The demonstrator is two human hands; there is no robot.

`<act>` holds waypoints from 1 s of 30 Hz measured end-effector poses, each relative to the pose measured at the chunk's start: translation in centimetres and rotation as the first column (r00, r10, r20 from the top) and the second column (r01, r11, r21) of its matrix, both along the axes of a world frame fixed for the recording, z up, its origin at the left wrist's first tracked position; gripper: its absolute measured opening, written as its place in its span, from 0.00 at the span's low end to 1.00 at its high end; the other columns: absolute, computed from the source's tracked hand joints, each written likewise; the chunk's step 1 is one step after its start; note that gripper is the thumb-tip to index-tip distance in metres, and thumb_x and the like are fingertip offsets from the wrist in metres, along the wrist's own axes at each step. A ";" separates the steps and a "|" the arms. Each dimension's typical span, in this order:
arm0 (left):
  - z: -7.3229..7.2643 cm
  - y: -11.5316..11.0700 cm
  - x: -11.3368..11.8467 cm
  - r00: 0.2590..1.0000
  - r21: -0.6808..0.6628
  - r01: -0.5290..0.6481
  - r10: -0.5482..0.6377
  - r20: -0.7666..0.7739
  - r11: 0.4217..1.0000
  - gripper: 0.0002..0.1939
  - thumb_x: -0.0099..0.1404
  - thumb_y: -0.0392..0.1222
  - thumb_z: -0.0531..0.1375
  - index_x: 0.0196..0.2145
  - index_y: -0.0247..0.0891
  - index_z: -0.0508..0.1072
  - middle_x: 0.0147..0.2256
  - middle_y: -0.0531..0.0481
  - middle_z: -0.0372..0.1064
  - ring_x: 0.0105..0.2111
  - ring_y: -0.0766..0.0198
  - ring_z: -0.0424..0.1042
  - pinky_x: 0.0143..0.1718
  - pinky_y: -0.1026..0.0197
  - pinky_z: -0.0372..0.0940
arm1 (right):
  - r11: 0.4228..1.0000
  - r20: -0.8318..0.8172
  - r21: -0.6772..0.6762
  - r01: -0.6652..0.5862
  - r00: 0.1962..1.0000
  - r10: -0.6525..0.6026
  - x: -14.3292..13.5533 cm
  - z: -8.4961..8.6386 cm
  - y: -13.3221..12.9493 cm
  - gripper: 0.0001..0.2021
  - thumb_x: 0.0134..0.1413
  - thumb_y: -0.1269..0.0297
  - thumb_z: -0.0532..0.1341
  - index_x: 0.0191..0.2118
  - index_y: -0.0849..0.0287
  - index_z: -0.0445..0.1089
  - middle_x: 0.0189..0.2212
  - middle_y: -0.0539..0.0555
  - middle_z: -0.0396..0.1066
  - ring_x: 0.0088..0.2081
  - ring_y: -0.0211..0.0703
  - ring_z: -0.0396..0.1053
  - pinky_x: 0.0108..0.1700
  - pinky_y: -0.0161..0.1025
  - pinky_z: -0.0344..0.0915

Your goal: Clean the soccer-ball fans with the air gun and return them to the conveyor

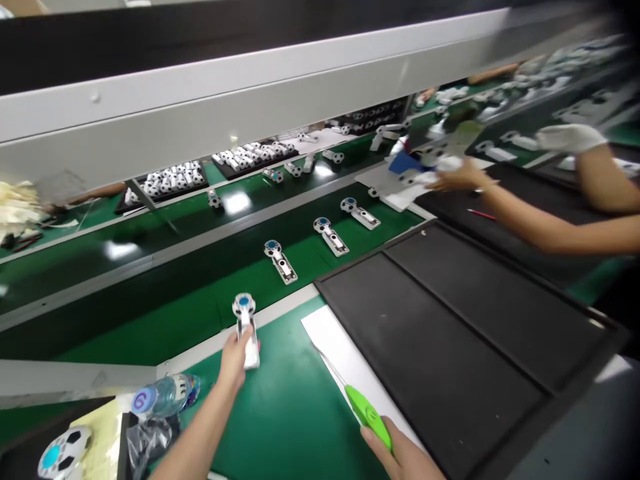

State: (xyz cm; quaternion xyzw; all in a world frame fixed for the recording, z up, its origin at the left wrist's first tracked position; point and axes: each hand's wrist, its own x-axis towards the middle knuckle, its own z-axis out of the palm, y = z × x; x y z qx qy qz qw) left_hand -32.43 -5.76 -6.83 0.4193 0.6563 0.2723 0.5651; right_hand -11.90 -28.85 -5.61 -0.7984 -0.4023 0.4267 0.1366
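My left hand [234, 360] is closed around the white handle of a small device with a round football-patterned head [243, 305] and a blue centre. It is held upright just above the near edge of the green bench. My right hand [400, 453] grips a tool with a bright green handle [367, 415] and a thin pale shaft, pointing up and left over a white sheet [345, 373]. The tool's tip is too fine to make out. Beyond my hands, three similar devices lie in a row with their handles open, the nearest device [281, 262] just past my left hand.
A black divided tray [430, 293] covers the right side. A water bottle [167, 395] and another football-headed piece [65, 453] are at lower left. Across the line stand trays [167, 181] full of white devices. A co-worker's hands [463, 177] work at right, one gloved. A white beam [240, 87] crosses above.
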 end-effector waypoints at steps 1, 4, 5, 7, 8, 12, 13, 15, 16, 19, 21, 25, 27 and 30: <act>-0.1 2.8 0.8 0.999 0.028 -0.041 0.042 -0.029 0.999 0.18 0.60 0.52 0.56 0.35 0.31 0.67 0.26 0.50 0.67 0.26 0.63 0.70 0.27 0.61 0.65 | 1.000 0.118 0.012 -0.025 0.993 0.024 -0.1 -0.4 1.1 0.28 0.58 0.49 0.46 0.52 0.69 0.61 0.44 0.67 0.70 0.46 0.55 0.67 0.46 0.45 0.65; 0.0 10.5 2.6 0.984 0.105 -0.122 0.134 -0.121 0.987 0.15 0.62 0.48 0.56 0.40 0.32 0.68 0.35 0.47 0.69 0.33 0.64 0.70 0.36 0.57 0.66 | 0.979 0.504 0.072 -0.191 0.854 0.130 -1.0 -1.1 4.6 0.26 0.59 0.54 0.48 0.55 0.69 0.59 0.40 0.65 0.69 0.41 0.57 0.66 0.43 0.51 0.64; 0.1 12.3 3.0 0.974 0.123 -0.143 0.162 -0.157 0.982 0.15 0.63 0.46 0.56 0.42 0.32 0.67 0.39 0.45 0.68 0.37 0.62 0.70 0.39 0.54 0.66 | 0.964 0.608 0.089 -0.250 0.781 0.146 -1.4 -1.5 5.4 0.25 0.59 0.56 0.48 0.56 0.69 0.58 0.38 0.65 0.69 0.39 0.57 0.66 0.40 0.51 0.64; 0.4 13.6 3.5 0.954 0.171 -0.164 0.200 -0.222 0.972 0.17 0.63 0.44 0.56 0.47 0.33 0.66 0.47 0.42 0.65 0.46 0.57 0.66 0.47 0.47 0.62 | 0.932 0.719 0.118 -0.342 0.677 0.158 -1.9 -2.8 6.3 0.24 0.58 0.59 0.50 0.57 0.68 0.57 0.38 0.65 0.68 0.39 0.57 0.66 0.36 0.49 0.65; 0.5 13.0 3.6 0.947 0.205 -0.156 0.205 -0.246 0.966 0.18 0.62 0.42 0.57 0.48 0.33 0.65 0.50 0.41 0.63 0.50 0.54 0.63 0.50 0.45 0.59 | 0.917 0.747 0.135 -0.376 0.646 0.155 -2.0 -3.6 6.2 0.24 0.57 0.60 0.52 0.57 0.67 0.56 0.40 0.66 0.68 0.40 0.57 0.66 0.35 0.48 0.65; 1.2 3.8 2.3 0.965 0.337 0.018 0.072 -0.252 0.941 0.16 0.60 0.35 0.55 0.47 0.34 0.68 0.53 0.41 0.62 0.55 0.58 0.58 0.56 0.54 0.54 | 0.840 0.775 0.258 -0.476 0.622 0.114 -1.5 -6.4 4.2 0.24 0.57 0.59 0.52 0.56 0.66 0.55 0.46 0.67 0.65 0.44 0.57 0.65 0.38 0.48 0.67; 1.2 0.3 1.3 0.972 0.346 0.083 0.001 -0.236 0.934 0.16 0.59 0.35 0.55 0.46 0.36 0.69 0.51 0.42 0.64 0.53 0.59 0.61 0.54 0.57 0.57 | 0.812 0.773 0.295 -0.503 0.625 0.107 -1.1 -6.9 3.6 0.24 0.57 0.58 0.51 0.56 0.66 0.55 0.47 0.68 0.64 0.45 0.58 0.65 0.39 0.49 0.67; 0.9 -7.0 -1.4 0.971 0.331 0.186 -0.122 -0.205 0.925 0.13 0.56 0.37 0.56 0.40 0.39 0.73 0.46 0.45 0.69 0.47 0.60 0.68 0.45 0.59 0.65 | 0.763 0.764 0.351 -0.543 0.637 0.101 -0.5 -7.2 2.7 0.23 0.58 0.55 0.47 0.55 0.65 0.57 0.48 0.68 0.63 0.47 0.59 0.64 0.41 0.51 0.67; 0.6 -10.3 -3.2 0.965 0.316 0.225 -0.165 -0.203 0.922 0.11 0.57 0.39 0.56 0.38 0.40 0.74 0.43 0.45 0.71 0.44 0.59 0.69 0.43 0.59 0.66 | 0.748 0.752 0.373 -0.549 0.651 0.103 -0.3 -7.1 2.5 0.24 0.58 0.54 0.46 0.53 0.65 0.59 0.48 0.68 0.63 0.47 0.60 0.64 0.41 0.51 0.67; -0.8 -17.7 -9.9 0.937 0.215 0.255 -0.186 -0.297 0.943 0.14 0.60 0.47 0.52 0.37 0.41 0.74 0.41 0.44 0.72 0.43 0.58 0.70 0.43 0.58 0.67 | 0.759 0.611 0.388 -0.523 0.763 0.213 -1.6 -5.6 2.7 0.24 0.58 0.52 0.47 0.51 0.65 0.62 0.47 0.67 0.67 0.47 0.57 0.67 0.44 0.51 0.68; -1.3 -19.8 -14.5 0.929 0.148 0.153 -0.091 -0.359 0.977 0.18 0.60 0.51 0.50 0.38 0.39 0.74 0.40 0.43 0.72 0.41 0.57 0.71 0.40 0.59 0.68 | 0.794 0.416 0.329 -0.512 0.833 0.365 -4.3 -3.7 3.5 0.23 0.59 0.53 0.46 0.52 0.63 0.62 0.47 0.64 0.69 0.47 0.52 0.68 0.47 0.48 0.67; -0.6 -18.1 -21.2 0.776 0.093 -0.006 0.063 -0.628 0.996 0.26 0.64 0.49 0.42 0.46 0.29 0.69 0.43 0.39 0.70 0.40 0.58 0.72 0.40 0.59 0.67 | 0.721 0.092 0.295 -0.628 0.769 0.632 -13.6 0.9 6.3 0.19 0.60 0.60 0.46 0.49 0.61 0.67 0.45 0.61 0.70 0.46 0.49 0.68 0.48 0.44 0.65; 0.0 -16.2 -22.8 0.693 0.110 0.010 0.072 -0.717 0.994 0.24 0.65 0.46 0.42 0.47 0.28 0.68 0.44 0.38 0.69 0.44 0.58 0.69 0.46 0.59 0.63 | 0.644 0.083 0.350 -0.680 0.707 0.702 -18.7 2.4 8.0 0.15 0.59 0.63 0.48 0.46 0.56 0.69 0.40 0.55 0.72 0.42 0.43 0.70 0.44 0.38 0.66; 0.2 -14.0 -23.3 0.626 0.115 0.030 0.071 -0.777 0.993 0.19 0.65 0.43 0.47 0.46 0.31 0.69 0.44 0.39 0.67 0.43 0.55 0.69 0.43 0.58 0.62 | 0.545 0.138 0.398 -0.738 0.635 0.760 -25.4 3.1 10.3 0.14 0.58 0.65 0.49 0.46 0.54 0.68 0.39 0.53 0.71 0.40 0.42 0.70 0.42 0.35 0.65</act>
